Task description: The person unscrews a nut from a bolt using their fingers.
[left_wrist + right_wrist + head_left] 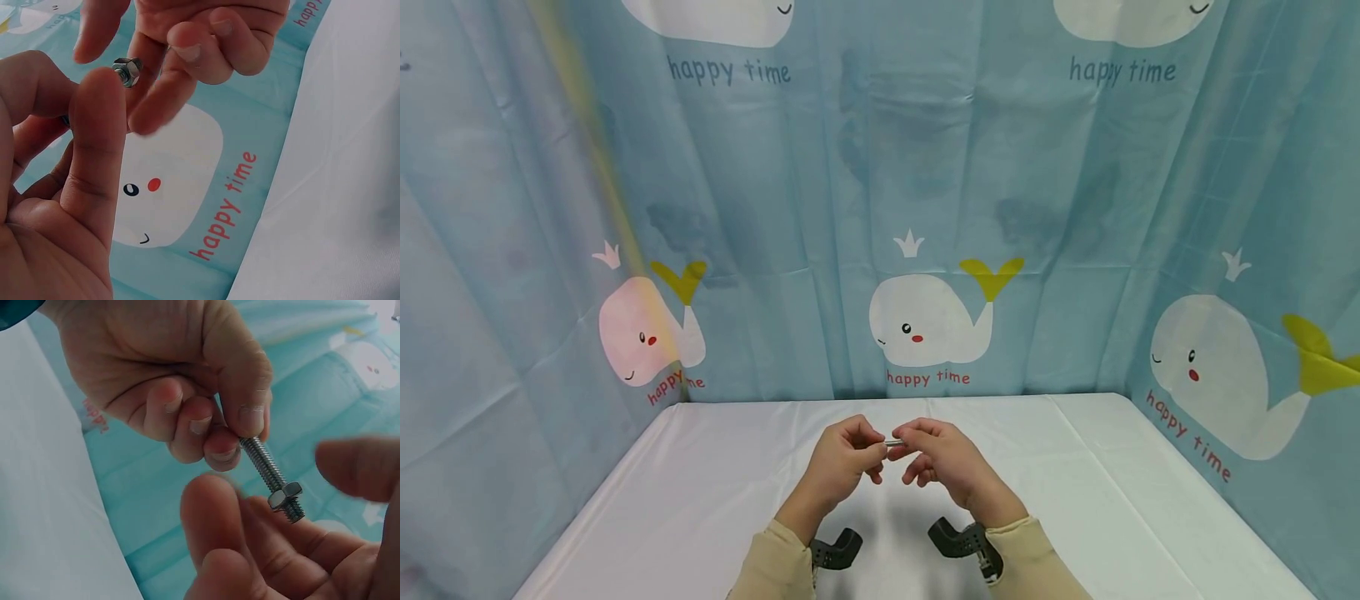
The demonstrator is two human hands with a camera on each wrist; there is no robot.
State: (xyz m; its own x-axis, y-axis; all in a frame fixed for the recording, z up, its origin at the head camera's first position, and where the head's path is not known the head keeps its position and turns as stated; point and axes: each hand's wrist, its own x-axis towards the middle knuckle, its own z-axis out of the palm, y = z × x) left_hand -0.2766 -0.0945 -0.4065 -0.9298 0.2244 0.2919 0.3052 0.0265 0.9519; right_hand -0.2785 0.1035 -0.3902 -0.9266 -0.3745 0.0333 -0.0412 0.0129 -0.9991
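My left hand (841, 460) pinches a silver threaded bolt (262, 464) between thumb and forefinger, its other fingers curled in below. A hex nut (285, 495) sits on the shaft close to the free end, with a short bit of thread showing past it. The rest of the bolt is hidden in the left fingers. Around the nut, my right hand (953, 463) is spread, thumb on one side and fingers on the other, apart from the nut in the right wrist view. Both hands are held up over the white table.
A white-covered table (700, 500) lies beneath the hands. Blue curtain (820, 208) with printed whales surrounds its back and sides. Each wrist wears a black camera mount (837, 550) below the hand.
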